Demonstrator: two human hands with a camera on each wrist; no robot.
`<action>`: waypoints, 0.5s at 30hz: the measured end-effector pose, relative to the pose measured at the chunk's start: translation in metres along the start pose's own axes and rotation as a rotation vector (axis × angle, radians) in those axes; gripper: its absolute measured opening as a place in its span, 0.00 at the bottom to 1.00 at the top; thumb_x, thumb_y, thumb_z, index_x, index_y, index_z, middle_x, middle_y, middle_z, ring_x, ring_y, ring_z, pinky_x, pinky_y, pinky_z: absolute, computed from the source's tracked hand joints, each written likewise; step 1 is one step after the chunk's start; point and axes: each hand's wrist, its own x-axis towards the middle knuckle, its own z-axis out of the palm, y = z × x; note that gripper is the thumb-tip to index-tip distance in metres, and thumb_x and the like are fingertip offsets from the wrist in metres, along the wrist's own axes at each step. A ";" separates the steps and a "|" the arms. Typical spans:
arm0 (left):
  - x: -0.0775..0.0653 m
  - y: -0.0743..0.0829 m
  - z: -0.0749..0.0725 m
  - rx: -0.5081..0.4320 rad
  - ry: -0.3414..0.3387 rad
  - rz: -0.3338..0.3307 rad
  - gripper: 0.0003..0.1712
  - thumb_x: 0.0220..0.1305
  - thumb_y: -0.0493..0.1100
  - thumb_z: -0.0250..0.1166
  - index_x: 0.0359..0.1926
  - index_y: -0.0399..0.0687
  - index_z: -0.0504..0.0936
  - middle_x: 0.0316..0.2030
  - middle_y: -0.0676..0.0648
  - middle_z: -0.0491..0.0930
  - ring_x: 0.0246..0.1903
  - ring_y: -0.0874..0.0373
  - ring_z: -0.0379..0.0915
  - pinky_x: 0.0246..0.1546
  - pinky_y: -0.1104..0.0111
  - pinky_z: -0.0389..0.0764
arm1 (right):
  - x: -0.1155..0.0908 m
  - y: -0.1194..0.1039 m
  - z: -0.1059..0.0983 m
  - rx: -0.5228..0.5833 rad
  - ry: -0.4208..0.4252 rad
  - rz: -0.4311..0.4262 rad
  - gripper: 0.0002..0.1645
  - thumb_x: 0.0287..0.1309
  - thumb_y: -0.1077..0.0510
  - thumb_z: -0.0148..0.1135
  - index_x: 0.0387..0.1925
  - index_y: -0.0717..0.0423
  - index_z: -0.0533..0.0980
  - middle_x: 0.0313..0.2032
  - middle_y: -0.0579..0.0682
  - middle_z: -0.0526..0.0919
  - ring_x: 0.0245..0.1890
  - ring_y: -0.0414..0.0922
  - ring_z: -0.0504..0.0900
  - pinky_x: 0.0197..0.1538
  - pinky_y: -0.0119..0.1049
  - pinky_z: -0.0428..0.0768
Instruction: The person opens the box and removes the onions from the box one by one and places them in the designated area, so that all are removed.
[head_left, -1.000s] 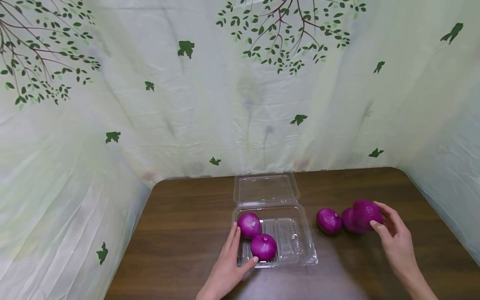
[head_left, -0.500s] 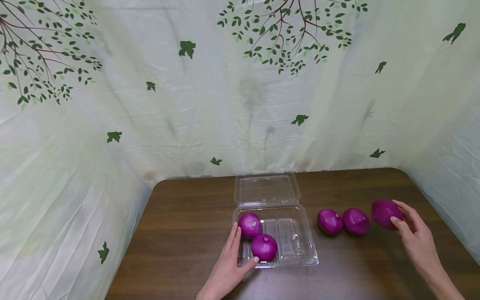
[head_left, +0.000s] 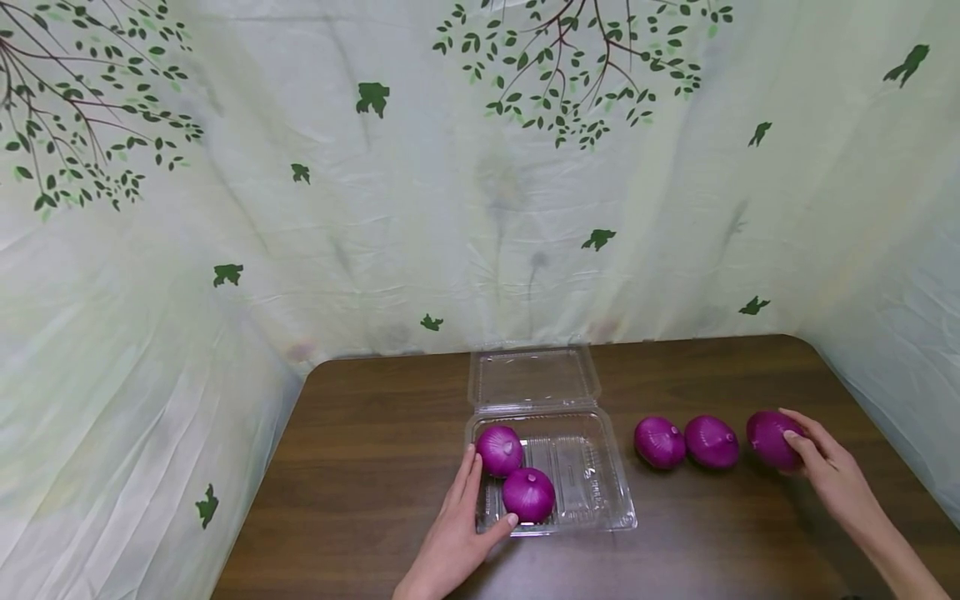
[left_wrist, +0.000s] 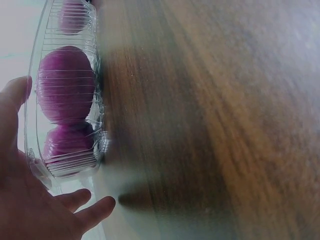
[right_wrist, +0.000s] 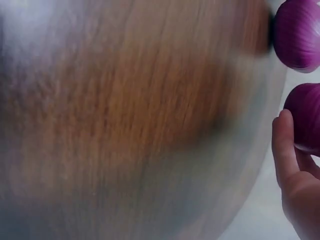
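Note:
In the head view my right hand holds a red onion between thumb and fingers, at the right end of a row. Two more red onions lie to its left, a middle onion and a left onion, close together on the table. My left hand rests at the front left corner of a clear plastic clamshell container, thumb at the front rim and fingers straight along the left side. Inside sit a rear onion and a front onion, both toward the left.
The container's hinged lid lies folded back toward the rear of the brown wooden table. A pale curtain printed with leaves and branches hangs behind the table and along both sides.
My right hand has carried its onion to the right, away from the middle onion, then lowered it toward the table. My left hand and the container have stayed in place.

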 end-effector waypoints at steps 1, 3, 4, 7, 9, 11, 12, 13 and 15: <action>0.000 0.000 0.000 -0.001 0.002 0.002 0.57 0.60 0.71 0.61 0.78 0.49 0.47 0.78 0.55 0.36 0.73 0.48 0.44 0.63 0.43 0.62 | 0.001 0.001 0.000 -0.004 -0.011 0.011 0.28 0.77 0.52 0.43 0.73 0.54 0.59 0.58 0.44 0.68 0.39 0.30 0.81 0.38 0.26 0.81; 0.000 0.000 0.000 -0.001 0.004 0.007 0.57 0.60 0.71 0.61 0.78 0.48 0.47 0.78 0.54 0.37 0.73 0.46 0.45 0.63 0.42 0.63 | 0.003 0.003 -0.001 -0.017 -0.030 0.040 0.29 0.78 0.50 0.41 0.74 0.56 0.58 0.61 0.59 0.67 0.37 0.32 0.82 0.37 0.28 0.82; 0.000 0.000 0.000 -0.003 0.004 0.008 0.57 0.60 0.70 0.62 0.78 0.48 0.47 0.78 0.54 0.37 0.73 0.46 0.45 0.62 0.41 0.63 | 0.005 0.004 -0.001 -0.021 -0.039 0.053 0.30 0.78 0.49 0.40 0.74 0.57 0.57 0.61 0.67 0.64 0.36 0.32 0.82 0.36 0.29 0.82; 0.000 0.000 0.000 -0.002 -0.001 0.003 0.57 0.60 0.71 0.61 0.78 0.49 0.47 0.78 0.54 0.37 0.73 0.45 0.45 0.62 0.41 0.63 | 0.008 0.006 -0.001 -0.006 -0.068 0.093 0.33 0.78 0.47 0.37 0.74 0.63 0.53 0.62 0.78 0.57 0.36 0.28 0.79 0.36 0.34 0.84; 0.000 0.000 0.000 0.002 -0.005 -0.004 0.58 0.60 0.71 0.61 0.78 0.50 0.46 0.78 0.55 0.37 0.73 0.46 0.45 0.63 0.41 0.63 | 0.010 0.008 0.000 0.005 -0.079 0.115 0.36 0.78 0.46 0.36 0.73 0.67 0.52 0.63 0.80 0.55 0.37 0.25 0.76 0.37 0.36 0.85; 0.001 0.000 0.000 0.003 -0.005 -0.008 0.58 0.60 0.71 0.61 0.79 0.50 0.46 0.78 0.56 0.36 0.74 0.47 0.44 0.63 0.42 0.62 | 0.013 0.009 0.000 0.005 -0.084 0.131 0.37 0.78 0.45 0.35 0.73 0.70 0.51 0.63 0.81 0.54 0.37 0.23 0.73 0.37 0.37 0.85; 0.001 0.000 0.000 0.004 -0.005 -0.009 0.58 0.60 0.71 0.61 0.79 0.50 0.46 0.78 0.56 0.36 0.74 0.48 0.43 0.64 0.42 0.61 | 0.013 0.009 0.000 -0.002 -0.083 0.138 0.38 0.78 0.44 0.35 0.72 0.70 0.51 0.63 0.81 0.54 0.37 0.22 0.72 0.37 0.37 0.85; 0.001 0.000 0.000 0.005 -0.005 -0.007 0.58 0.60 0.71 0.61 0.79 0.50 0.46 0.78 0.56 0.35 0.74 0.48 0.43 0.64 0.43 0.61 | 0.014 0.010 0.000 -0.009 -0.082 0.141 0.38 0.78 0.44 0.34 0.72 0.72 0.51 0.63 0.81 0.55 0.38 0.21 0.71 0.36 0.37 0.85; 0.001 0.000 0.000 0.003 -0.003 -0.002 0.57 0.60 0.71 0.61 0.79 0.50 0.46 0.78 0.56 0.35 0.74 0.48 0.43 0.64 0.43 0.61 | 0.014 0.012 0.000 -0.022 -0.079 0.148 0.38 0.78 0.45 0.33 0.70 0.73 0.52 0.62 0.81 0.55 0.37 0.21 0.70 0.36 0.38 0.85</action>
